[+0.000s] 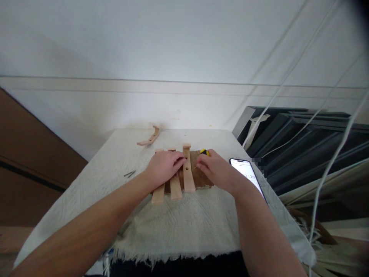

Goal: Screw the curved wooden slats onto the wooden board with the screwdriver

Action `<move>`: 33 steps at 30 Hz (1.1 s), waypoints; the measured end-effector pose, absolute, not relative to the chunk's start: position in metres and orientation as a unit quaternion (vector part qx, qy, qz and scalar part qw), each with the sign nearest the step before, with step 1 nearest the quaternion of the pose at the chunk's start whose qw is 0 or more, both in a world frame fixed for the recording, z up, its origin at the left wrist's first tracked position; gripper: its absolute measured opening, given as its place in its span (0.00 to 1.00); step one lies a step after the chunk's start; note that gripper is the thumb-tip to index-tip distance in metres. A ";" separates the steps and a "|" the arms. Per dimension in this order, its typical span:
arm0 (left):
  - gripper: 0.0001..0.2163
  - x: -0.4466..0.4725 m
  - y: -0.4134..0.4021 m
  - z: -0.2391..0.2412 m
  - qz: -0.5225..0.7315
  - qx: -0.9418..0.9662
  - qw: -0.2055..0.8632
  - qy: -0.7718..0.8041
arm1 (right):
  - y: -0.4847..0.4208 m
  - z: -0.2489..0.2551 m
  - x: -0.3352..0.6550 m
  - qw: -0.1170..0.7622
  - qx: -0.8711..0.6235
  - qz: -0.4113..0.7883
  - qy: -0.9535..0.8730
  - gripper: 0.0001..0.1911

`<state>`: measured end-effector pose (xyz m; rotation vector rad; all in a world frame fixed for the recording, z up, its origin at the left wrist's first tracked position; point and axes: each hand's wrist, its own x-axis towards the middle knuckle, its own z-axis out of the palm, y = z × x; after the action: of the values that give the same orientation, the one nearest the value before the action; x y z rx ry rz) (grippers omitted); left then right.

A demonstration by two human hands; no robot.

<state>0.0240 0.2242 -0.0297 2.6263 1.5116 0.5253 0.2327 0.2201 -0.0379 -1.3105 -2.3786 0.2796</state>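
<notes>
My left hand (165,166) lies across light wooden pieces, its thumb and fingertips pinched together at the edge of the rightmost one; what they hold, if anything, is hidden. This rightmost wooden hook (188,177) has a raised end and a visible hole. Two more wooden pieces (176,188) lie partly under my left hand. Beneath them is a brown wooden board (201,177). Over the board's right side, my right hand (215,167) is curled around a yellow-and-black tool (204,152), of which only a short end shows.
A loose curved wooden hook (150,138) lies near the wall. Several thin dark screws or nails (129,174) rest on the white cloth (175,223). A phone (245,169) lies at right. Dark panels (288,142) and white cables (319,184) stand beyond the table's right edge.
</notes>
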 end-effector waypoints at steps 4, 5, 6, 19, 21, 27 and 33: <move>0.14 0.023 0.226 -0.032 0.192 0.852 0.075 0.481 | 0.223 -0.036 0.230 0.216 -0.482 0.111 -0.842 0.09; 0.14 0.023 0.227 -0.033 0.199 0.851 0.090 0.478 | 0.223 -0.035 0.229 0.211 -0.465 0.133 -0.850 0.09; 0.14 0.023 0.228 -0.033 0.206 0.849 0.107 0.474 | 0.223 -0.034 0.227 0.203 -0.444 0.156 -0.859 0.08; 0.13 0.019 0.231 -0.027 0.258 0.771 0.291 0.504 | 0.225 -0.038 0.227 0.221 -0.367 0.233 -0.873 0.08; 0.14 0.018 0.232 -0.026 0.236 0.786 0.270 0.503 | 0.225 -0.038 0.227 0.218 -0.370 0.243 -0.870 0.07; 0.13 0.018 0.236 -0.023 0.192 0.821 0.215 0.493 | 0.225 -0.035 0.228 0.211 -0.371 0.273 -0.862 0.09; 0.14 0.018 0.235 -0.021 0.174 0.822 0.250 0.482 | 0.224 -0.032 0.229 0.208 -0.371 0.298 -0.854 0.09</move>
<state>0.0181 0.2348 -0.0208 2.2381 1.3120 0.4729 0.2292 0.2237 -0.0320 -1.0339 -2.3775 0.8296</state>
